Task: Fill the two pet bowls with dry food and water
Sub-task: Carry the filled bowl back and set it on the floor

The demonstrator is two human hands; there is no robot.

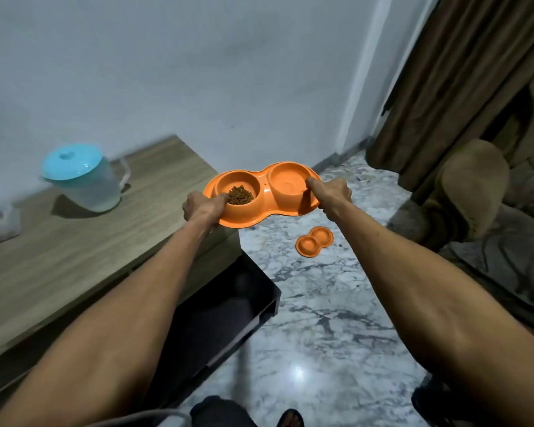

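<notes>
**Double bowl carried level past the cabinet corner**

Both hands are clamped on the orange double feeder (pixel 261 195), one at each end: the left hand (pixel 201 208) pinches the near-left rim with its thumb hooked over the edge of the food cup, and the right hand (pixel 332 192) grips the right rim with its thumb resting on the lip of the right cup. The feeder is held in the air, just past the far corner of the wooden cabinet (pixel 74 241) and over the marble floor (pixel 321 318).

Its long axis runs left to right, the right end angled slightly farther away and higher. Dry kibble (pixel 240 195) sits in the left cup; whether the right cup holds water I cannot tell.

A tilt toward either end would likely slosh liquid or roll kibble out. Clipping the cabinet corner could jolt it. A second feeder (pixel 314 241) lies on the floor below, in the way of a careless set-down. The lidded jug (pixel 84 180) stands well apart on the cabinet.
</notes>
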